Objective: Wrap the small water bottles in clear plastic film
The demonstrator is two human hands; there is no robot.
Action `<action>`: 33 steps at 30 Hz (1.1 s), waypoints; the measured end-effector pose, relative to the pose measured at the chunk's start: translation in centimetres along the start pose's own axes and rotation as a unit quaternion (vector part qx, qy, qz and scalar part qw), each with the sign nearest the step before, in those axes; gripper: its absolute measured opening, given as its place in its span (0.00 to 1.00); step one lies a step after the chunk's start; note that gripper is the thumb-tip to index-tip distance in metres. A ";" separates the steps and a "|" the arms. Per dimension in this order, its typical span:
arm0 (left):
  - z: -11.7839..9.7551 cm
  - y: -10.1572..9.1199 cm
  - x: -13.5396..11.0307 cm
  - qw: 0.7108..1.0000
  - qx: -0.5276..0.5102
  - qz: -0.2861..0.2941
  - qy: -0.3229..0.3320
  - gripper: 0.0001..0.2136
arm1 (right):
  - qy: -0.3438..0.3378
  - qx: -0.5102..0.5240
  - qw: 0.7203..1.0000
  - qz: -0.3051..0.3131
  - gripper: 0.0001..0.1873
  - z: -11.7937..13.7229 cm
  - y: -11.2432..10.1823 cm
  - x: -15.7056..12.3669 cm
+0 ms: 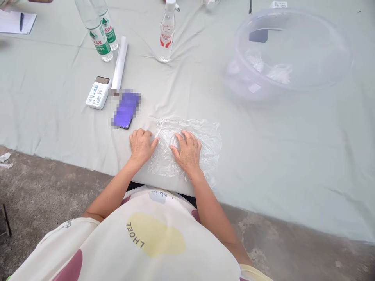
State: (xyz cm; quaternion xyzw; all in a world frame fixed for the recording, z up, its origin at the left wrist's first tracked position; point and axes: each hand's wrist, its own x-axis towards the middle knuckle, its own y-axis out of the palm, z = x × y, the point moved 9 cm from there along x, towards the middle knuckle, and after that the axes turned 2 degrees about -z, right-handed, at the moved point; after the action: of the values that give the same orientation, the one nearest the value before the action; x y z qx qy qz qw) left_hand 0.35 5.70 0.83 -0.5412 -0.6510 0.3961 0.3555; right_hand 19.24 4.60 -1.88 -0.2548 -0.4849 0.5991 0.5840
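One crinkled, transparent plastic film (211, 136) — flat on pale grey-green cloth (281, 156), near its front edge. Right hand (189, 151): on top, fingers loosely spread. Left hand (141, 146): at film's left edge, fingers unclenched. Hazard — uneven pressure could bunch it.

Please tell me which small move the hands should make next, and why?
Probably the right hand should smooth the clear plastic film gently outward, to the right. The film looks wrinkled, the right hand is spread over it, and the left hand lies at its left edge, where it could hold that side steady.
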 end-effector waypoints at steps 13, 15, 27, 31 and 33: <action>-0.8 3.5 0.7 0.758 -0.578 0.170 -0.250 0.19 | -0.013 0.013 1.000 -0.006 0.22 0.3 -0.3 0.2; -0.8 3.3 1.8 0.800 -0.540 0.129 -0.230 0.23 | -0.014 0.013 1.000 -0.006 0.22 0.3 -0.4 0.2; 2.8 -7.0 7.5 0.853 -0.468 -0.172 -0.154 0.07 | -0.012 0.041 0.999 -0.006 0.21 0.2 -0.4 0.3; -2.8 -12.1 3.7 0.889 -0.382 -0.248 0.046 0.06 | -0.012 0.041 0.999 -0.008 0.21 0.3 -0.3 0.4; -8.3 -10.2 1.4 0.924 -0.298 -0.148 0.185 0.07 | -0.012 0.031 0.999 -0.006 0.21 0.4 -0.2 0.4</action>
State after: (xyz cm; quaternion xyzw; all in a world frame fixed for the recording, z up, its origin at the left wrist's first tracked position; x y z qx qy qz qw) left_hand 3.23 7.13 13.68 -0.5831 -0.7344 0.0189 0.3469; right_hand 18.94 4.82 -1.48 -0.2269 -0.4746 0.6129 0.5895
